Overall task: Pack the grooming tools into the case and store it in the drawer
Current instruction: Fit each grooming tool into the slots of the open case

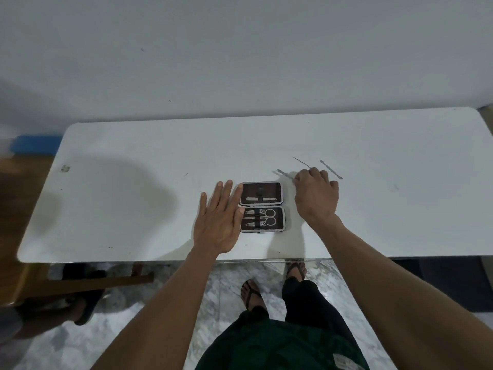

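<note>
Your left hand (217,222) lay flat, fingers straight, bracing the open manicure case (262,206) at its left edge so it wouldn't slide on the white table (133,182). Your right hand (316,194) curled over a thin metal pick (302,162), apparently pinching it; the fingertips were hidden. Two more loose tools, a cuticle pusher (285,174) and a spatula tool (330,169), lay beside it. The drawer wasn't visible.
</note>
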